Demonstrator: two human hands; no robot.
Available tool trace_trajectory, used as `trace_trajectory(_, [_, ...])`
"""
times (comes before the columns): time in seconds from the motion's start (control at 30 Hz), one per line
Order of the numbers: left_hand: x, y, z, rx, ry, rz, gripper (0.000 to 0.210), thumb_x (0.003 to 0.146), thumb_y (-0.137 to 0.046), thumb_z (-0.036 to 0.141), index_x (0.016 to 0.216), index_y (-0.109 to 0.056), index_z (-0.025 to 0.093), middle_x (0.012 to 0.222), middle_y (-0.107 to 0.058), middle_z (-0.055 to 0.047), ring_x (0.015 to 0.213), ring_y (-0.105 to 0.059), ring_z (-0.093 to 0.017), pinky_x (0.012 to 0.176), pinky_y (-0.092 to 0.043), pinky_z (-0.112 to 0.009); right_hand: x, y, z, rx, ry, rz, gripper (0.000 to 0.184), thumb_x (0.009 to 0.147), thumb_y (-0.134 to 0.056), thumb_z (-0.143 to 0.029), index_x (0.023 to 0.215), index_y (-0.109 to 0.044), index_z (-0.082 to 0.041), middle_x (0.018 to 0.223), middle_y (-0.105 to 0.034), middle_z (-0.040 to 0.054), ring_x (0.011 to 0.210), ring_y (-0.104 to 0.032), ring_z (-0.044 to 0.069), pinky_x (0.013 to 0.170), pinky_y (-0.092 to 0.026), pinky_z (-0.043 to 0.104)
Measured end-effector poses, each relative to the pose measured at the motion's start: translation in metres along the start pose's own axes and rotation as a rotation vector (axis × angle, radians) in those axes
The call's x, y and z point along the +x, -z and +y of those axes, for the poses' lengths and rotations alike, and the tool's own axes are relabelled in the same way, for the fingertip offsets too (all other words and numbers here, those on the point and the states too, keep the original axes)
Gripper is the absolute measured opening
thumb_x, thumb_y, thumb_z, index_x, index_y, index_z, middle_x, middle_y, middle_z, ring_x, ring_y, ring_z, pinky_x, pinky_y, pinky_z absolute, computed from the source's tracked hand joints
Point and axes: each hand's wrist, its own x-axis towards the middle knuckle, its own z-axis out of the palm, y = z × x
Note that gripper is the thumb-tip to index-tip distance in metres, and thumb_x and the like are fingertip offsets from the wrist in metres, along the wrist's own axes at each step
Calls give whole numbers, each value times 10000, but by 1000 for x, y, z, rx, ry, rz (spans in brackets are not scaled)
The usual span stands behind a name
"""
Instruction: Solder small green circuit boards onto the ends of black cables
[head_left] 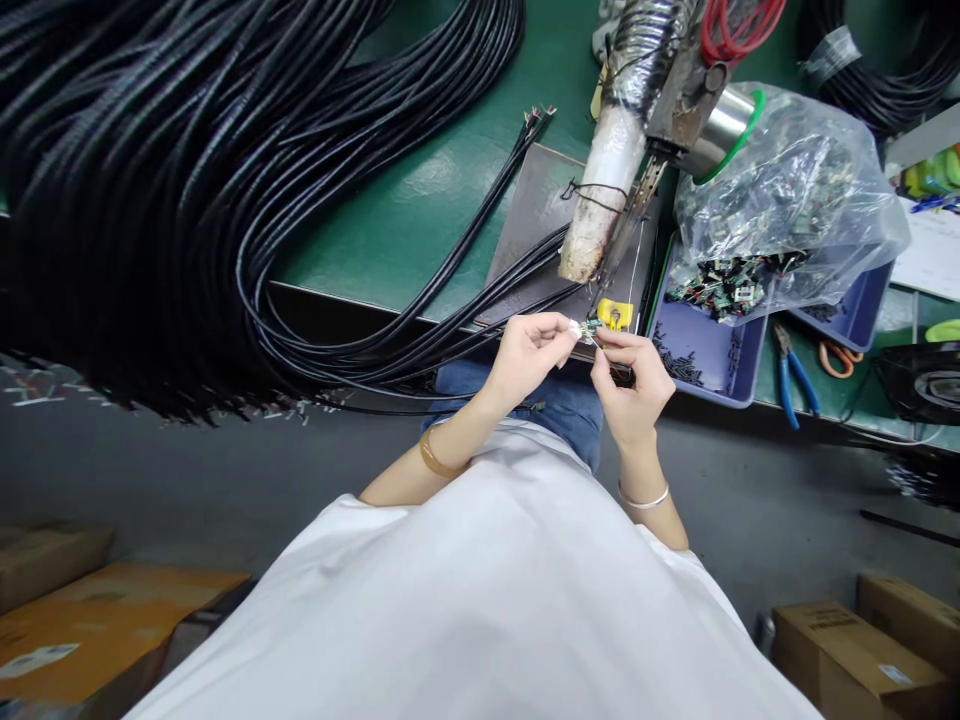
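Observation:
My left hand [531,352] and my right hand [634,375] meet at the front edge of the bench. Between their fingertips is a small green circuit board [589,328] with thin wires. The left thumb and forefinger pinch its left end, which looks white. My right fingers close on its other side, where a thin pale wire shows. Just above the hands, the tip of a soldering tool comes down from a wrapped white tube [600,215]. A yellow piece [615,314] lies beside it on a dark plate [536,205]. Finer detail of the board is too small to tell.
Thick black cables [225,200] cover the bench's left and hang over its edge. Right of my hands, a purple tray [739,390] holds small black pieces and circuit boards beneath a clear plastic bag [795,170]. Blue-handled pliers [795,378] and a solder spool [720,130] are nearby.

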Motion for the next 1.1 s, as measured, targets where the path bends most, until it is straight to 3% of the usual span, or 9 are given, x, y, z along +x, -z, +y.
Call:
trace_trajectory(0.57, [13, 0, 5, -9, 21, 22, 256, 821, -679, 317, 641, -634, 141, 488, -544, 22, 437, -409, -41, 447, -288, -185, 16, -1, 9, -122, 181, -55, 192, 854, -613, -77, 893, -565, -258, 1050, -750, 44, 960, -733, 180, 821, -610, 332])
trace_trajectory(0.87, [13, -2, 14, 30, -37, 32, 238, 838, -660, 287, 651, -635, 142, 493, -516, 31, 468, -435, -50, 507, -363, -192, 20, 0, 6, -125, 188, -43, 162, 859, -635, -98, 875, -583, -251, 1070, -755, 45, 960, -737, 185, 813, -612, 335])
trace_trajectory(1.1, [14, -3, 16, -7, -13, 55, 238, 778, -721, 318, 643, -633, 144, 478, -469, 45, 447, -393, -45, 468, -327, -192, 22, 2, 1, -149, 209, -51, 188, 845, -641, -89, 894, -583, -261, 1078, -756, 36, 954, -741, 177, 808, -607, 305])
